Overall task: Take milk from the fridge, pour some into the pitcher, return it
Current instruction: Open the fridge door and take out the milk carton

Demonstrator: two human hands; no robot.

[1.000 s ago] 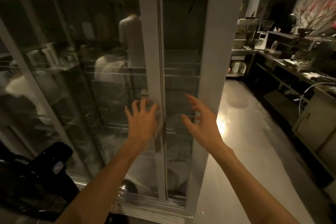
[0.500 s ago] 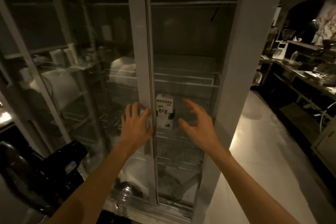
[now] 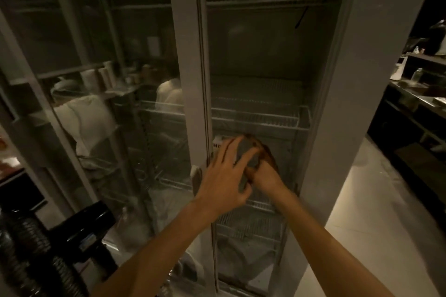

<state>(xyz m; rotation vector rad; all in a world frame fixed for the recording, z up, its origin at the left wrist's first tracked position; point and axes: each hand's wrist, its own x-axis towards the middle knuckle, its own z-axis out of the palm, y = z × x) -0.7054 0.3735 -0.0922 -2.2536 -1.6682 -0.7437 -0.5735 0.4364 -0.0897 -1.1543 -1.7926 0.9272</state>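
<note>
White-framed fridge (image 3: 337, 103), right compartment standing open, wire shelves inside.

Item one: milk carton (image 3: 218, 143). We find it upright in the open compartment, under the upper wire shelf (image 3: 255, 118) and just right of the centre post. Only its top left corner with dark lettering and a shadowed patch of its face show; our hands cover most of it.

Item two: right hand (image 3: 265, 176). We have it inside the compartment, fingers curled round the carton's far side, thumb on the near side, gripping it.

Item three: left hand (image 3: 223, 181). Our fingers are straight and spread wide across the carton's front, holding nothing. Whether the tips touch the carton we cannot tell.

Item four: glass door (image 3: 120, 128), left of the post, full of pale reflections.

Item five: black device (image 3: 82, 231), lower left, beside ribbed hoses.

Item six: dark counter (image 3: 415, 99), far right, with small appliances too dim to name, above a pale floor (image 3: 362, 200).
</note>
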